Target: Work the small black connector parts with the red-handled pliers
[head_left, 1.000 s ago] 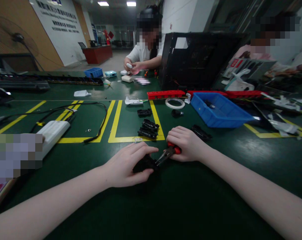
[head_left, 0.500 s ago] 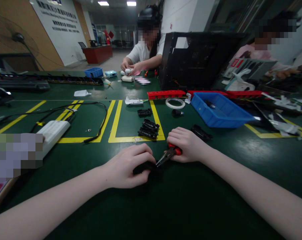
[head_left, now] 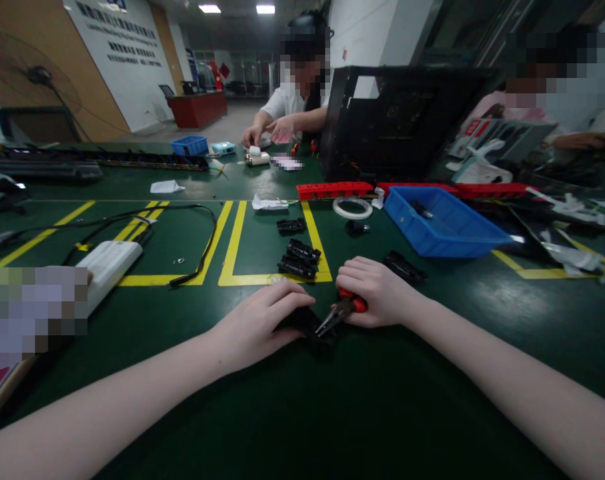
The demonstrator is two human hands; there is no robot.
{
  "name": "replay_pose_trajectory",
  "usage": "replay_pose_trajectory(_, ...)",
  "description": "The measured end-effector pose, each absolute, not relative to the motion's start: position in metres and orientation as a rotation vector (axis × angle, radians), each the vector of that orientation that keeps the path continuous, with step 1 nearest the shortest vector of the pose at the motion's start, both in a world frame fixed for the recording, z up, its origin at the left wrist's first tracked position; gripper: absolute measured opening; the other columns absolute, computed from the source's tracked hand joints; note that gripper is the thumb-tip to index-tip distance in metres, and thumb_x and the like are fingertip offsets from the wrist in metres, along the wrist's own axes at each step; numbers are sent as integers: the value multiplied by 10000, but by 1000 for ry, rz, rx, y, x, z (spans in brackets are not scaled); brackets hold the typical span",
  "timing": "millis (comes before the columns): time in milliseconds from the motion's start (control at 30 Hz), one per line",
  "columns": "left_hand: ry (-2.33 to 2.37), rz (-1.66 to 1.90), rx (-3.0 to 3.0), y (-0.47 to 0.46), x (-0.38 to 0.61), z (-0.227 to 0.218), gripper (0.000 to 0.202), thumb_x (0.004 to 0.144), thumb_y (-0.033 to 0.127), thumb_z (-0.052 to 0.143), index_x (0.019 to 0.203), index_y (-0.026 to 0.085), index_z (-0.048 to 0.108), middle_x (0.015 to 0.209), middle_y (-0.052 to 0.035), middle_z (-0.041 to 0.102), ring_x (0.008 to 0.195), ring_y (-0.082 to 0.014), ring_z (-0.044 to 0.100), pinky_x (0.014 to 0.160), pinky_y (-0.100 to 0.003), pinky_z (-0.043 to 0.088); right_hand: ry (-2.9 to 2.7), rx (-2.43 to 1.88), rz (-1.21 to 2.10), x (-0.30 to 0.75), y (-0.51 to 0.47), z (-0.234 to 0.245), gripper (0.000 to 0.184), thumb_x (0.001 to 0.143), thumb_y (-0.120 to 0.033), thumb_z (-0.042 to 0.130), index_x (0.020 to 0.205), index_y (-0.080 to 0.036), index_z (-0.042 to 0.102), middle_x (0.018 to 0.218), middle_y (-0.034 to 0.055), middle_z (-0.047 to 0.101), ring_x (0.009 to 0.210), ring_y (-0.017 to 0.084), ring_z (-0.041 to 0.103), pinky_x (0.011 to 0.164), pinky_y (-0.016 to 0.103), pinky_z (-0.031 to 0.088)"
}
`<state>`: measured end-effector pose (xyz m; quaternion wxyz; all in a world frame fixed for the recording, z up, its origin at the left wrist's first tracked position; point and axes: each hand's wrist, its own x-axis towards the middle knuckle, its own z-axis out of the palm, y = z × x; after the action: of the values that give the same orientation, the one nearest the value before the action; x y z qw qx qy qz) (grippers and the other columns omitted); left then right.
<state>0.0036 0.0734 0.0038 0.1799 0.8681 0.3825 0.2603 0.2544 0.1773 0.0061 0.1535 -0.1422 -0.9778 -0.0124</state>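
My left hand [head_left: 265, 323] is closed around a small black plastic part [head_left: 312, 327], held low over the green table; the palm side of the part is hidden by my fingers. My right hand [head_left: 375, 293] grips red-handled needle-nose pliers [head_left: 339, 313]. Their pointed jaws reach left to the black part, and I cannot tell whether they pinch it. Beyond my hands, several similar black parts [head_left: 302, 250] lie inside a yellow-taped rectangle. Just behind my right wrist rests another black part [head_left: 403, 265].
A blue bin [head_left: 447, 227] stands at the right, beside a white tape ring [head_left: 352, 208] and long red strips [head_left: 335, 191]. To the left are a white power strip [head_left: 109, 263] and a black cable [head_left: 215, 230]. Across the table a person [head_left: 292, 107] works near a large black casing [head_left: 397, 120].
My left fingers have shifted and stretched slightly along the black part, so more of it shows near the plier tips. The pliers stay in my right hand, almost unmoved.
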Motion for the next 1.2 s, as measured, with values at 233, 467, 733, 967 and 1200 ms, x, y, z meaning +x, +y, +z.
replay_pose_trajectory(233, 1193, 714, 2482, 75, 5, 3, 438, 887, 162, 653, 1285, 188, 473, 1285, -107, 590, 1183, -252, 585, 1003, -465, 508, -2804, -407, -9, 254, 177, 7, 195, 827, -373, 565, 746, -211, 492, 722, 36, 521, 690, 193, 459, 667, 325, 353)
replay_pose_trajectory(467, 1225, 669, 2536, 76, 5, 3, 437, 886, 170, 655, 1286, 194, 480, 1223, -91, 643, 1137, -256, 611, 981, -476, 501, -2817, -405, -20, 254, 177, 7, 191, 821, -363, 578, 743, -213, 490, 721, 31, 517, 684, 188, 458, 663, 325, 343)
replay_pose_trajectory(733, 1112, 736, 2479, 77, 2, 2, 456, 872, 97, 629, 1294, 185, 483, 1295, -100, 600, 1215, -242, 569, 1037, -461, 489, -2832, -420, -10, 253, 176, 8, 197, 817, -367, 578, 745, -209, 485, 725, 32, 517, 684, 186, 456, 658, 323, 337)
replay_pose_trajectory(967, 1066, 785, 2463, 78, 2, 1, 442, 892, 118, 623, 1304, 202, 484, 1297, -95, 594, 1212, -234, 573, 1039, -453, 500, -2832, -414, 2, 254, 177, 8, 213, 823, -387, 570, 744, -213, 477, 724, 31, 517, 685, 187, 446, 657, 322, 337)
replay_pose_trajectory(1200, 1072, 678, 2528, 77, 2, 1, 462, 912, 149, 615, 1344, 231, 473, 1370, -104, 530, 1233, -260, 559, 1022, -478, 508, -2833, -417, -1, 254, 177, 7, 213, 830, -385, 566, 745, -209, 481, 722, 31, 512, 685, 187, 448, 660, 325, 334)
